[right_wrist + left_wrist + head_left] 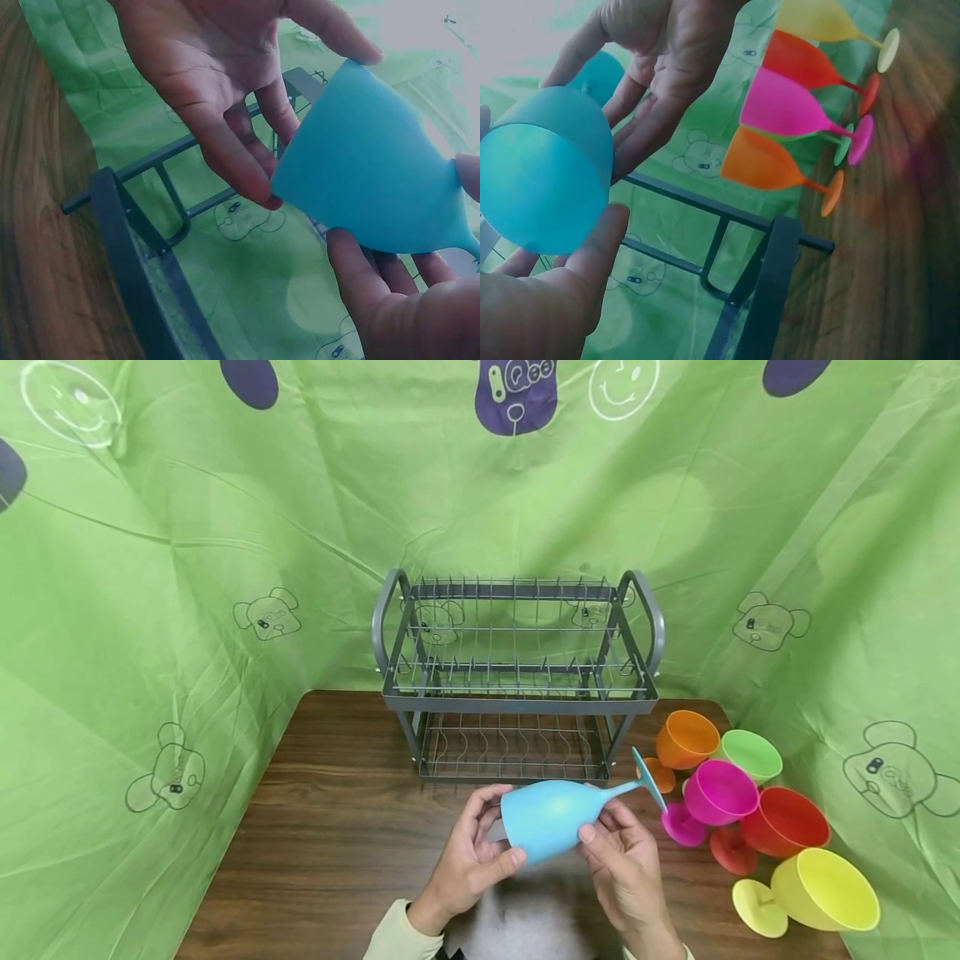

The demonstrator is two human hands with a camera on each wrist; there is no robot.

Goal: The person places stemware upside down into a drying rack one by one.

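Note:
A light blue plastic wine goblet (pixel 551 822) lies tilted on its side in the air between both hands, its mouth toward the left and its round foot (pixel 649 780) up to the right. My left hand (pixel 472 852) holds it at the rim, thumb in front and fingers at the far edge. With thumb and fingers, my right hand (pixel 626 868) grips the lower bowl near the stem. In the left wrist view the goblet's open mouth (pixel 536 191) faces the camera. The right wrist view shows the bowl (pixel 375 165) side-on, between the fingers of both hands.
Behind the hands stands a grey two-tier dish rack (pixel 519 704) on the brown wooden table (pixel 322 827). At the right are goblets in orange (pixel 686 739), green (pixel 752 755), magenta (pixel 722 792), red (pixel 785 821) and yellow (pixel 825 889). Green patterned cloth (pixel 180 577) surrounds the table.

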